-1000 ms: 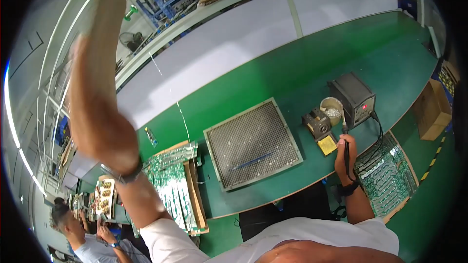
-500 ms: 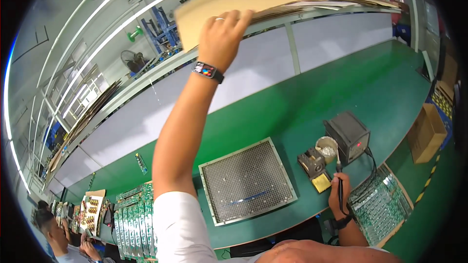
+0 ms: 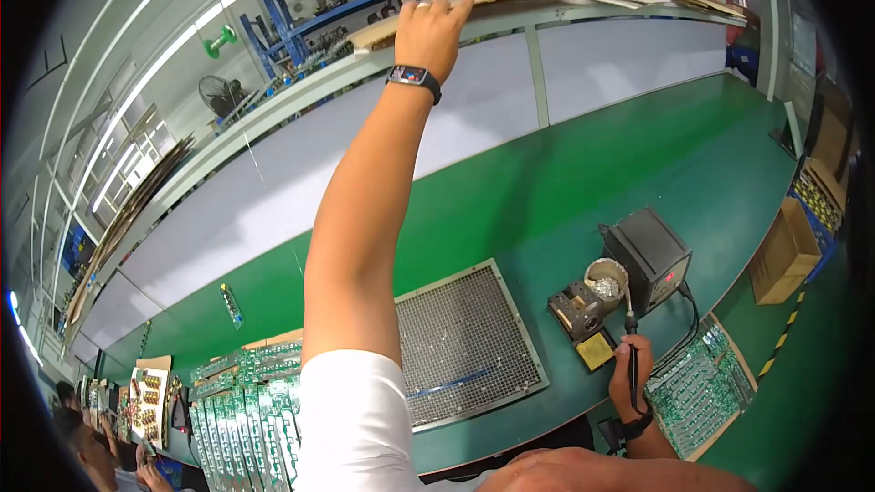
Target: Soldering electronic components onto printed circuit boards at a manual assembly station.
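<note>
My left hand (image 3: pixel 427 39) reaches up to the shelf above the bench, its fingers curled over the front edge of a brown cardboard sheet (image 3: pixel 374 34) that lies nearly flat there. Low on the right, my right hand (image 3: pixel 629 377) is closed round the handle of a soldering iron (image 3: pixel 631 321). The iron points upward, its tip end beside a round cup (image 3: pixel 605 266) of silvery material. By that cup are a dark iron stand (image 3: pixel 576 308) with a yellow sponge (image 3: pixel 594 351) and a black soldering station (image 3: pixel 649 255) with a red light.
A framed mesh panel (image 3: pixel 474 346) with a blue strip on it lies on the green bench (image 3: pixel 437 228), partly behind my left arm. Circuit boards (image 3: pixel 241 428) line the left side; more boards (image 3: pixel 702 392) lie at right. A person (image 3: pixel 87 446) sits far left; an open carton (image 3: pixel 786 251) stands right.
The cardboard sheet, tilted up before, has come down nearly flat on the shelf with my left hand still at its edge. My right hand keeps the soldering iron in almost the same place.
</note>
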The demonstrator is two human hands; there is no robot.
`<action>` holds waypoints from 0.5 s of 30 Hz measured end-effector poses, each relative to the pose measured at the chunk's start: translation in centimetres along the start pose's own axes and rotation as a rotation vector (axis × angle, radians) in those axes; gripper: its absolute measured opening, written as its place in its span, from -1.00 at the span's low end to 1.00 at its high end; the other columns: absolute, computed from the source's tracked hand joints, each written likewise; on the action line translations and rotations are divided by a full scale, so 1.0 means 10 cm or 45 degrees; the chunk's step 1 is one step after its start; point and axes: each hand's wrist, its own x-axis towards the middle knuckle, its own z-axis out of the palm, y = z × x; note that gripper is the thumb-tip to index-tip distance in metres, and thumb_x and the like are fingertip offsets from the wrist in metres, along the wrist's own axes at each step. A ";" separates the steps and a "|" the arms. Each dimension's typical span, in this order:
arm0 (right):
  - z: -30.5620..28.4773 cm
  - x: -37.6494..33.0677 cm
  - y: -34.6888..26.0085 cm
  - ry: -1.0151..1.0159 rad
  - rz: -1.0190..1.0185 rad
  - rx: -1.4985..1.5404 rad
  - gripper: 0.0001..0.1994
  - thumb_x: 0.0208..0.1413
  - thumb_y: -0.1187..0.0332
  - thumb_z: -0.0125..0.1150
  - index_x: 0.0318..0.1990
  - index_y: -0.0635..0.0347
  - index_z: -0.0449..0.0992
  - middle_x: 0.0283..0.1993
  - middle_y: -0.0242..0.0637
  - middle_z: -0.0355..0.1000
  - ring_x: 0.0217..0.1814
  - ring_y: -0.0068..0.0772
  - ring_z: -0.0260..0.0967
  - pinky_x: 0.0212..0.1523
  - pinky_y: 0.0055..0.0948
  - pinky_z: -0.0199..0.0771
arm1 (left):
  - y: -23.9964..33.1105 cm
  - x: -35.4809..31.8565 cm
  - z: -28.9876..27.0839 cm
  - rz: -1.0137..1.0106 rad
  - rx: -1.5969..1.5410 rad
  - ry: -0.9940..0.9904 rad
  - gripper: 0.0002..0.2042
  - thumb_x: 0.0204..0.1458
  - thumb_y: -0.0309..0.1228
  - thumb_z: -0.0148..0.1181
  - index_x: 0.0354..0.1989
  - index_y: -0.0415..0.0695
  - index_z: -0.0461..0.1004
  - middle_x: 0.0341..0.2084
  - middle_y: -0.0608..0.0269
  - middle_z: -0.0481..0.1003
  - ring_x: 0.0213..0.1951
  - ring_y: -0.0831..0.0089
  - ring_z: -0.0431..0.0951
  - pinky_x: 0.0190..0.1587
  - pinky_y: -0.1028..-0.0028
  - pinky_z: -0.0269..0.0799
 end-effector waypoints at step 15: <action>-0.02 -0.06 0.03 -0.004 -0.001 -0.152 -0.88 0.32 0.40 0.01 -0.16 0.28 0.39 -0.25 -0.24 0.35 -0.28 -0.42 0.34 -0.20 -0.44 0.36 | -0.29 -0.13 0.86 -0.289 -0.028 -0.206 -0.67 0.17 -0.37 -0.11 0.02 0.13 0.53 -0.03 0.11 0.56 0.08 0.18 0.49 0.15 -0.14 0.15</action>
